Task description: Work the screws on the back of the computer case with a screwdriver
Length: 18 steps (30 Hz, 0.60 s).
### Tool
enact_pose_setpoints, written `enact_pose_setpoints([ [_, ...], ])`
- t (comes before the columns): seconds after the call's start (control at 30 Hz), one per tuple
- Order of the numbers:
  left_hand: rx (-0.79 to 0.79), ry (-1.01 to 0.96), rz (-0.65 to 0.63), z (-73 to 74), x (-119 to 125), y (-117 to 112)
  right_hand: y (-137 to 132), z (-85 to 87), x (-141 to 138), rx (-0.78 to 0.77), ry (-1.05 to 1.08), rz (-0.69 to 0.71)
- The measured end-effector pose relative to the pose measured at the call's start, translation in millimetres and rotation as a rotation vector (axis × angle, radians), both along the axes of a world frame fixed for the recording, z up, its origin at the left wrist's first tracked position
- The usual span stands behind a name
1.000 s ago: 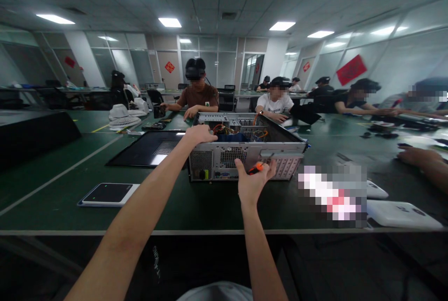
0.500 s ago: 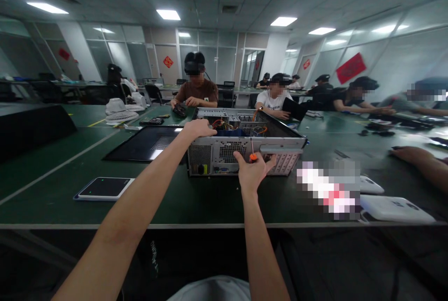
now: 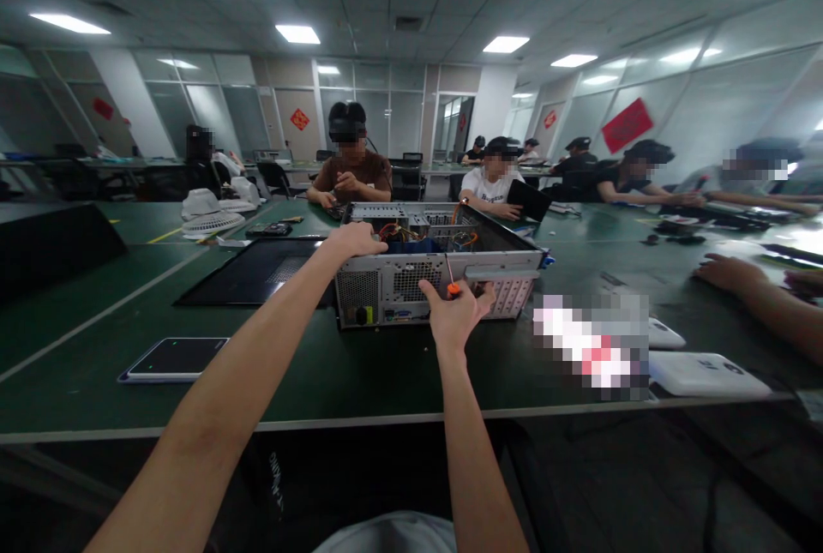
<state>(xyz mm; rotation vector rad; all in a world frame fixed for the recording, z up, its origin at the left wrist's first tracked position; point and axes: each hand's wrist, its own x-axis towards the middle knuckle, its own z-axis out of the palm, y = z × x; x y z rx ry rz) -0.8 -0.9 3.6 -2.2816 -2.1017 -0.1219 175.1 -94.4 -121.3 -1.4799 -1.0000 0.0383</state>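
Observation:
A desktop computer case [image 3: 363, 285] lies on its side on the green table, its top open and its rear panel facing me. Colored cables [image 3: 402, 232] show inside. My left hand [image 3: 353, 241] rests over the near rim at the left, its fingertips hidden inside the case. In my right hand [image 3: 455, 313] is a screwdriver [image 3: 453, 288] with an orange handle. Its thin shaft points upward to the top edge of the rear panel. My thumb and another finger spread to either side of the handle; the remaining fingers are hard to make out.
A black side panel [image 3: 244, 274] lies left of the case. Nearer me are a flat device with a dark top [image 3: 180, 356] at left and a white object [image 3: 707, 373] at right. White fans [image 3: 212, 224] stand farther back. Another person's hand [image 3: 729, 272] rests at right; other people sit around.
The view has shifted slightly, so the case and both my hands appear a little farther left. Both hands keep their places on the case and screwdriver. The person opposite has raised a hand.

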Motion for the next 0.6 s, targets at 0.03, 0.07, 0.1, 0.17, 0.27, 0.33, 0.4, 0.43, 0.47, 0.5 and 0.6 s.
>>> enact_pose_setpoints([
  [0.03, 0.003, 0.001, -0.004, 0.3, -0.2, 0.1, 0.0, -0.1, 0.1, -0.005, -0.001, -0.002],
  [0.07, 0.004, -0.001, -0.010, 0.4, -0.5, 0.6, 0.1, -0.2, 0.1, -0.007, -0.003, -0.005],
  [0.1, 0.005, -0.006, -0.018, 0.4, -0.9, 1.4, 0.3, -0.3, 0.0, -0.009, -0.005, -0.008],
  [0.17, 0.007, -0.021, -0.029, -0.1, -2.0, 3.8, 0.8, -0.6, -0.3, -0.007, -0.008, -0.012],
  [0.27, 0.004, -0.024, -0.034, -0.9, -3.3, 6.9, 1.1, -1.0, -0.7, -0.009, -0.013, -0.006],
  [0.33, -0.002, -0.014, -0.037, -1.0, -4.1, 7.3, 0.5, -1.3, -0.3, -0.009, -0.024, 0.005],
  [0.4, -0.004, -0.022, -0.047, -0.5, -5.8, 6.2, -0.9, -2.3, 1.1, -0.005, -0.039, 0.015],
  [0.43, -0.003, -0.039, -0.064, -0.1, -7.2, 5.3, -1.7, -3.1, 2.2, -0.001, -0.039, 0.021],
  [0.47, 0.001, -0.065, -0.089, 0.2, -8.9, 4.2, -2.7, -4.0, 3.7, 0.004, -0.035, 0.027],
  [0.5, 0.007, -0.096, -0.124, 0.5, -11.0, 3.0, -3.5, -5.0, 5.4, 0.008, -0.028, 0.032],
  [0.6, 0.052, -0.198, -0.211, 0.5, -17.8, -2.0, -5.1, -7.6, 11.4, 0.017, -0.006, 0.040],
])
